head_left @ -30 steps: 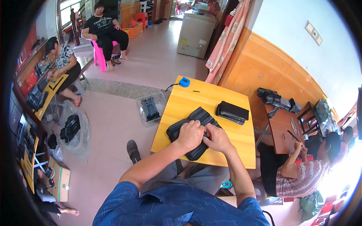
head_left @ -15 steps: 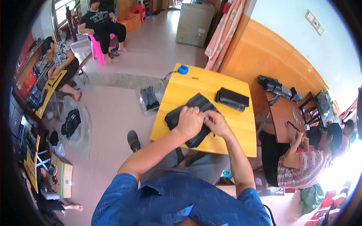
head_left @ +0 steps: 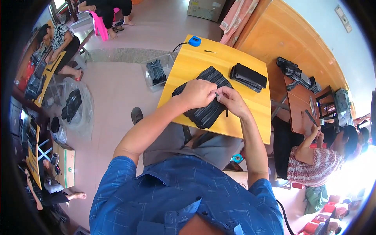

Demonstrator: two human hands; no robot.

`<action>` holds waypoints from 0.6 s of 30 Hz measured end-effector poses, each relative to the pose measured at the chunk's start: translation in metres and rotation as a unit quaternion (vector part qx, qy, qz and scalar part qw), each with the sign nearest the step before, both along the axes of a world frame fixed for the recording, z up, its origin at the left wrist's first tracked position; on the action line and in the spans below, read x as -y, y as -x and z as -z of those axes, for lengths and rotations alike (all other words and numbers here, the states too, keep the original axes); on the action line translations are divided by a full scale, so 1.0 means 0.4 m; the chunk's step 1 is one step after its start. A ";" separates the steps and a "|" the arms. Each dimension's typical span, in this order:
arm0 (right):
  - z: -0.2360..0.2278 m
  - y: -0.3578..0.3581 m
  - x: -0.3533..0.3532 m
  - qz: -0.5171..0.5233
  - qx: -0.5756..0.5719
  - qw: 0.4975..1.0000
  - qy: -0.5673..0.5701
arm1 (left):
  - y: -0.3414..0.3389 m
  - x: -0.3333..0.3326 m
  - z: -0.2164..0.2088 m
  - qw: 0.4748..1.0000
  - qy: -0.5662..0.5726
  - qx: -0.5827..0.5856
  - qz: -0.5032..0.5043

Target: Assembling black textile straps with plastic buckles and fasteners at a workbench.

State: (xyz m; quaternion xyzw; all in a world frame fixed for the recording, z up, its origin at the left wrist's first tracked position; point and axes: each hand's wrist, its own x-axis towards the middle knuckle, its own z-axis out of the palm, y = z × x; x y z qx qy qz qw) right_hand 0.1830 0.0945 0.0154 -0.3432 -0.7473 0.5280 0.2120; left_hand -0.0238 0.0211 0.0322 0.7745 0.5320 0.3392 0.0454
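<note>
Both my hands meet over a thick pile of flat black strips [head_left: 205, 117], possibly fabric, lying on a yellow wooden table [head_left: 250, 129]. My left hand [head_left: 197, 94] is closed, its back turned up, thumb and finger pinched at the right. Close beside it, my right hand [head_left: 234, 102] pinches a small dark piece, perhaps the end of a tie, between thumb and fingertips. A thin black end hangs below the right hand. To the right lies a neat stack of black flat pieces [head_left: 248, 77], untouched. My fingers hide the pile's middle.
A blue stopwatch-like device [head_left: 194, 41] with a black cord and a thin dark stick [head_left: 210, 51] lie at the table's far side. Left of the table stands a clear bin [head_left: 156, 72] with black bundles. A co-worker [head_left: 313, 164] sits at a brown table on the right.
The view has tilted down, so the table sits higher in the picture. My hands stay together over the pile, and my right hand has turned slightly, its fingertips still pinched.
</note>
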 end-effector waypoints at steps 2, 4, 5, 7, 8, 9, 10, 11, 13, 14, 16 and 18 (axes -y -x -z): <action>0.006 0.000 -0.002 -0.004 -0.009 1.000 -0.021 | 0.006 0.010 -0.009 1.000 -0.011 -0.007 0.019; 0.012 -0.002 -0.005 -0.001 -0.007 0.999 -0.040 | -0.009 0.025 -0.034 1.000 0.018 -0.025 0.000; 0.011 0.002 -0.007 0.001 -0.004 0.998 -0.059 | -0.013 0.027 -0.045 0.998 0.047 -0.042 -0.020; 0.011 0.003 -0.004 0.006 -0.002 0.997 -0.071 | -0.022 0.021 -0.062 0.995 0.065 -0.071 -0.034; 0.005 0.008 0.005 0.010 -0.002 0.997 -0.081 | -0.023 0.022 -0.064 0.990 0.085 -0.102 -0.048; -0.005 0.010 0.010 0.009 -0.002 0.997 -0.081 | -0.022 0.019 -0.061 0.990 0.085 -0.101 -0.050; -0.016 0.010 0.014 0.004 0.008 0.997 -0.077 | -0.019 0.013 -0.055 0.990 0.089 -0.105 -0.039; -0.024 0.009 0.019 0.001 0.018 0.997 -0.074 | -0.018 0.007 -0.048 0.989 0.093 -0.109 -0.027; -0.023 0.004 0.016 -0.002 0.019 0.997 -0.072 | -0.012 -0.006 -0.039 0.992 0.082 -0.098 -0.008; -0.023 0.002 0.014 -0.005 0.020 0.997 -0.071 | -0.008 -0.012 -0.034 0.993 0.071 -0.088 0.011; -0.020 -0.001 0.019 -0.017 0.009 0.995 -0.096 | 0.004 -0.021 -0.022 0.995 0.066 -0.066 0.019; -0.034 -0.002 0.019 -0.025 -0.002 0.992 -0.122 | 0.006 -0.023 -0.023 0.997 0.061 -0.043 0.029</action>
